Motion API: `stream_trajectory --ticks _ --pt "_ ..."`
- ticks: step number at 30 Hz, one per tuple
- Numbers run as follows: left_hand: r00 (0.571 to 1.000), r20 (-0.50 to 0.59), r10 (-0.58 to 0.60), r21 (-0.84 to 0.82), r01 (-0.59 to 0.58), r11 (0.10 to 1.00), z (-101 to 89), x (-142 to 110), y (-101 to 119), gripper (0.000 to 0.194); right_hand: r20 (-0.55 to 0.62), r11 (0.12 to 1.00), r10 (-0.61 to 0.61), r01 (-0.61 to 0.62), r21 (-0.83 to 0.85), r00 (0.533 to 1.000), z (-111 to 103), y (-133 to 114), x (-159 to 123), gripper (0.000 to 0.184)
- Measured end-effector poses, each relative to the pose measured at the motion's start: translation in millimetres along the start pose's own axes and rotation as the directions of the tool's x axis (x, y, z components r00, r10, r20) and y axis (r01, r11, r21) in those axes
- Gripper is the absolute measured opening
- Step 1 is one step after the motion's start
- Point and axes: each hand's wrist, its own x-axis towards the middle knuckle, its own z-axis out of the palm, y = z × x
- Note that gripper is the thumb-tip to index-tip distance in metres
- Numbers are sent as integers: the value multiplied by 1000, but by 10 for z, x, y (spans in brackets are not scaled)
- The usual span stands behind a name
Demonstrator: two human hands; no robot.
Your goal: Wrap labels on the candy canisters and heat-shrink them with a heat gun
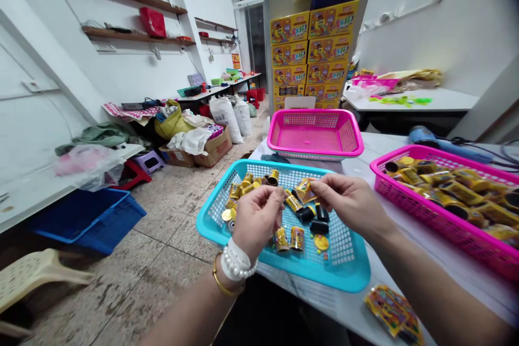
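Above the blue mesh basket (359,267), my right hand (348,197) pinches a shiny yellow printed wrapper (304,190) between thumb and fingers. My left hand (257,216) is closed beside it, thumb against fingertips; whatever it may hold is hidden. In the basket lie several small yellow printed tubes (297,239), black cylinders (319,227), a round yellow disc (321,242) and tiny coloured bits. A white band and bracelets circle my left wrist.
An unfilled pink basket (316,152) stands behind the blue one. To the right, another pink basket (405,192) holds many wrapped tubes. Flat colourful packets (393,311) lie by my right forearm. A blue corded tool (450,146) and stacked yellow boxes (330,48) are farther back.
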Motion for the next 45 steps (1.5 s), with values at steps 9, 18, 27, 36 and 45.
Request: stream_trajectory --ticks 9,18,27,36,45 --pt "994 -76 -75 -234 56 971 94 -86 -15 35 -129 981 -121 98 -169 984 60 -10 -66 32" --pt "1000 -17 -23 -143 21 989 116 -124 -52 29 -63 944 -232 209 -255 971 113 -51 -136 26" --pt "995 -53 -89 -188 77 979 -26 -91 0 22 220 966 -98 146 -213 970 -91 8 -25 35" --pt "974 32 -223 -194 225 955 -124 -16 -19 25 495 283 301 420 -862 815 136 312 -10 20" --pt "968 46 -246 -328 247 912 -225 62 3 25 471 444 185 354 -823 862 -128 370 88 34"
